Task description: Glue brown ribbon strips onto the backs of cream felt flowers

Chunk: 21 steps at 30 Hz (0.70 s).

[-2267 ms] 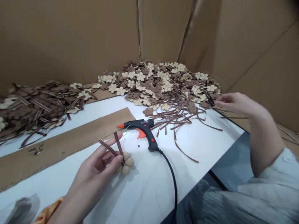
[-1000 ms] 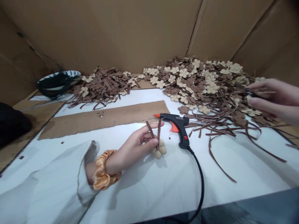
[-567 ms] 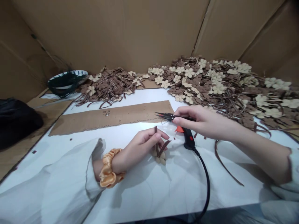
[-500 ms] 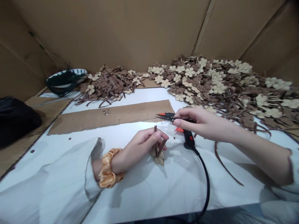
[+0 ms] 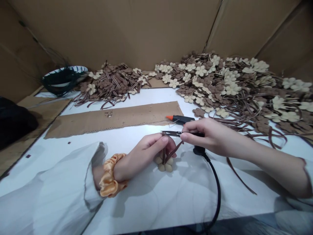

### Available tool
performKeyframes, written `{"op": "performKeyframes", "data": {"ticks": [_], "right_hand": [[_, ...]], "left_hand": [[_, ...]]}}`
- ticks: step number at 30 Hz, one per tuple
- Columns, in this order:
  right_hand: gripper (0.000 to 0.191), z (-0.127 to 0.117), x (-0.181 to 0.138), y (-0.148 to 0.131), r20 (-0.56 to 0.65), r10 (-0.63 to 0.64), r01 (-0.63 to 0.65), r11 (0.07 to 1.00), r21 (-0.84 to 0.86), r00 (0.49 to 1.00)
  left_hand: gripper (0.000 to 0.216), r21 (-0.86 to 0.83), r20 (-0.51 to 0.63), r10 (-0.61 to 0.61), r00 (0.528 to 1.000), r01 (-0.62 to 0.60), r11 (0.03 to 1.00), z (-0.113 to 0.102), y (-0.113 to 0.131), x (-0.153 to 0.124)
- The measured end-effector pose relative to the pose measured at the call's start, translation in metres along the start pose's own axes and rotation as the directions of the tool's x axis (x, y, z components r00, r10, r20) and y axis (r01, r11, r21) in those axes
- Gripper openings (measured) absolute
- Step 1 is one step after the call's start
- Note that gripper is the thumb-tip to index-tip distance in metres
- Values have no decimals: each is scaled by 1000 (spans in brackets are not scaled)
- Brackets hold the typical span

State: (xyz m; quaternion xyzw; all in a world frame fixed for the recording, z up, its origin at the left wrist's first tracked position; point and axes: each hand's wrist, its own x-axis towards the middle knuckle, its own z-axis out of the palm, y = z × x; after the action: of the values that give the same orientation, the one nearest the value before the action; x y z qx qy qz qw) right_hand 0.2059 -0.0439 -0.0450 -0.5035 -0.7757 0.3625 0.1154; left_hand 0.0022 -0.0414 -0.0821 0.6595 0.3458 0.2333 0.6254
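Observation:
My left hand [image 5: 149,148] is closed, pinching one end of a brown ribbon [image 5: 174,152] between thumb and finger. From the fold of that ribbon hangs a cream flower [image 5: 165,167], just under the fingers; the ribbon's other end slants up to the right. Black thread snips [image 5: 171,133] are gripped in my right hand [image 5: 211,137], their blades pointing left across the top of the ribbon end, close above my left thumb. Whether the blades touch the ribbon is hard to see. Behind my right hand lies a black glue gun [image 5: 178,119] with an orange tip.
A strip of brown cardboard [image 5: 127,117] lies across the white board [image 5: 137,202]. Heaped brown and cream flowers [image 5: 230,81] fill the back right, with a smaller pile [image 5: 114,81] back left. A patterned bowl [image 5: 81,69] holds dark threads. The glue gun's cable [image 5: 217,192] runs toward the front edge.
My right hand has lowered the snips onto the top of the ribbon at my left fingers. The ribbon's free end has swung out to the right. The view has shifted slightly.

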Motion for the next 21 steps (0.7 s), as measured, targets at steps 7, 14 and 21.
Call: {"op": "performKeyframes", "data": {"ticks": [7, 14, 21], "right_hand": [[38, -1, 0, 0, 16, 24, -25, 999, 31, 1000], [38, -1, -1, -2, 36, 22, -24, 998, 56, 999], [39, 0, -1, -4, 55, 31, -35, 997, 74, 998]], "left_hand": [[38, 22, 22, 29, 999, -29, 999, -1, 0, -1], [37, 37, 12, 14, 1000, -15, 999, -1, 1, -1], [38, 64, 12, -17, 1000, 16, 998, 0, 1, -1]]}}
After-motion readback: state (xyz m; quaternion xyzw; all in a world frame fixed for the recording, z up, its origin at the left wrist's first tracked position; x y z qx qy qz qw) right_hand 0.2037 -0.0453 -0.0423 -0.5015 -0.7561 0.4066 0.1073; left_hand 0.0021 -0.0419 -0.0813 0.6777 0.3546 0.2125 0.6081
